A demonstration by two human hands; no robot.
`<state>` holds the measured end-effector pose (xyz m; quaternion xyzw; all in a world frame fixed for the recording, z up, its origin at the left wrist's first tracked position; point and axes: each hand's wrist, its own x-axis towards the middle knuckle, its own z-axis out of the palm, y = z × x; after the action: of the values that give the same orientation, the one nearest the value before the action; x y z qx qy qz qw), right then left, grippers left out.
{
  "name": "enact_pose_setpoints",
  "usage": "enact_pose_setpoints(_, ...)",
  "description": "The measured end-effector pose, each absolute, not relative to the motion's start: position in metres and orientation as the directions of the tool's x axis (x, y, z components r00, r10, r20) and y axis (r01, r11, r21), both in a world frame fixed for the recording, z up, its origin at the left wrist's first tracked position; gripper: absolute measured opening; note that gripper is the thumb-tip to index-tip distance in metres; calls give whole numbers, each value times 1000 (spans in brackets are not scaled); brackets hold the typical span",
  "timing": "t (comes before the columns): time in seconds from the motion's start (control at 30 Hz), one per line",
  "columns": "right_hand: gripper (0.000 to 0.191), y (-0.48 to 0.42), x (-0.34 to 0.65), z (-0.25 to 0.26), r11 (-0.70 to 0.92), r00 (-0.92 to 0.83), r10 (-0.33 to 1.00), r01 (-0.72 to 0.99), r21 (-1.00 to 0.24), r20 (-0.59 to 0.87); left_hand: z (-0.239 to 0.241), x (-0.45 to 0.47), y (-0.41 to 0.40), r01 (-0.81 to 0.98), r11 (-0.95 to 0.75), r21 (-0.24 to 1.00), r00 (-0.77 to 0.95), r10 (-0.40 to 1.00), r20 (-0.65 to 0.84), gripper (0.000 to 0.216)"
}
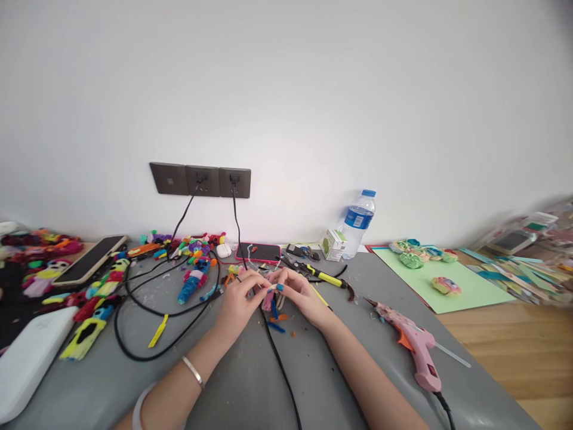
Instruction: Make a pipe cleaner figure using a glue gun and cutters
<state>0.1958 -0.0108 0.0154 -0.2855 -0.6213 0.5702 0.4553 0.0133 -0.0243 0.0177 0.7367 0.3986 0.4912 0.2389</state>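
Note:
My left hand (242, 300) and my right hand (304, 295) meet over the middle of the grey table. Their fingertips pinch a small pale, cream-coloured strip, which looks like a pipe cleaner piece (273, 287). Just below the fingers shows a pink fuzzy piece (267, 301), partly hidden; whether it is joined to the strip I cannot tell. Short blue pipe cleaner scraps (276, 327) and orange-brown bits lie beneath the hands. Yellow-handled pliers (326, 276) rest beyond my right hand. A blue pipe cleaner figure (192, 286) lies to the left of my left hand.
A pink glue gun (418, 349) lies at right, its cord trailing off the front. Black cables (134, 357) loop across the left. Behind stand a water bottle (358, 221) and small carton (333, 245). Phones, a white box (36, 361) and several pipe cleaner figures fill the left.

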Motion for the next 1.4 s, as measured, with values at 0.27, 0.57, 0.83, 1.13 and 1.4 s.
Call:
enact_pose_setpoints(0.27,29,-11,196,15,172,-431,872,-178,-969,234,16,11,-23,386,-637,667,259,769,585,11)
enact_pose_setpoints(0.57,28,-11,196,15,184,-424,870,-196,-963,253,17,13,-24,412,-566,714,202,821,535,10)
enact_pose_setpoints(0.83,32,-10,196,19,265,-409,866,-115,-957,288,18,10,-25,409,-633,658,231,769,597,12)
enact_pose_setpoints(1.13,7,-7,196,4,519,-335,849,385,-763,408,12,4,-16,336,-510,792,99,855,509,11)
enact_pose_setpoints(1.4,18,-4,196,1,485,-284,874,438,-757,395,12,6,-10,216,-400,891,50,915,399,9)
